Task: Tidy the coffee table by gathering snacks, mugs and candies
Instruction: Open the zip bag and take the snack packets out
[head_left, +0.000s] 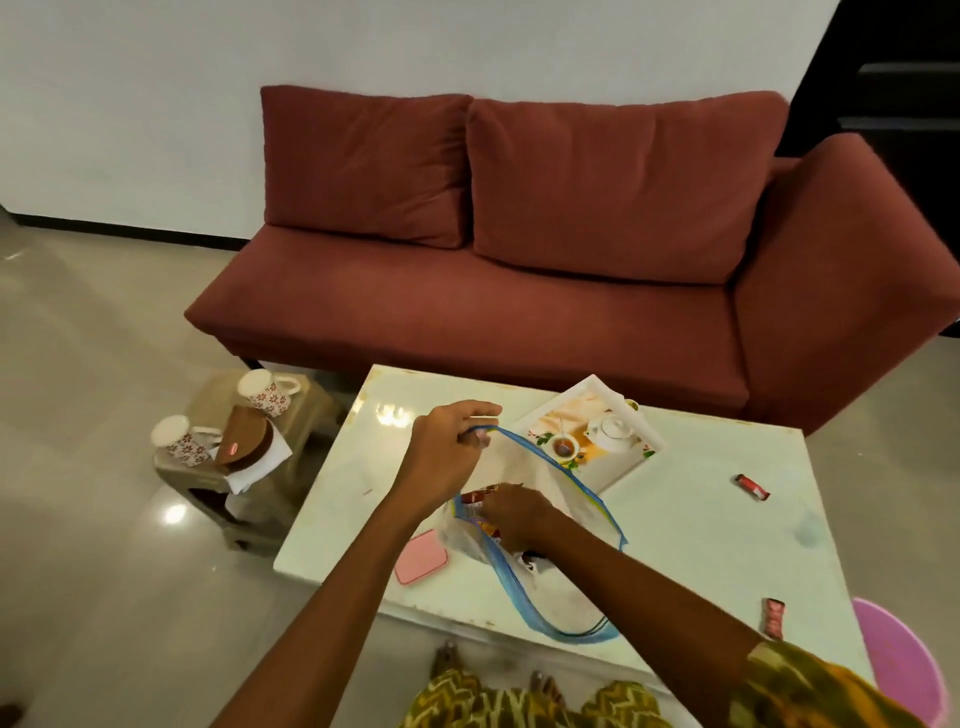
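While right hand (514, 519) is pushing in: fingers are curling on snack packet (480, 496), at zip bag (566, 592) mouth on coffee table (701, 545)
left hand (452, 447): pinching bag rim, holding it wide
tip: lifting rim high, releasing packet deep inside

You see a glossy white tabletop (701, 525), a clear plastic bag (550, 587), and a matt cloth sofa (467, 312).

Clear zip bag (550, 488), blue seal, mouth gaping, lies mid coffee table (701, 545). Red snack packet (475, 496) at its mouth. Red candy (752, 487) on table's right side, second candy (773, 617) near right front edge. Two white red-flowered mugs (264, 391) (179, 441) off the table's left.
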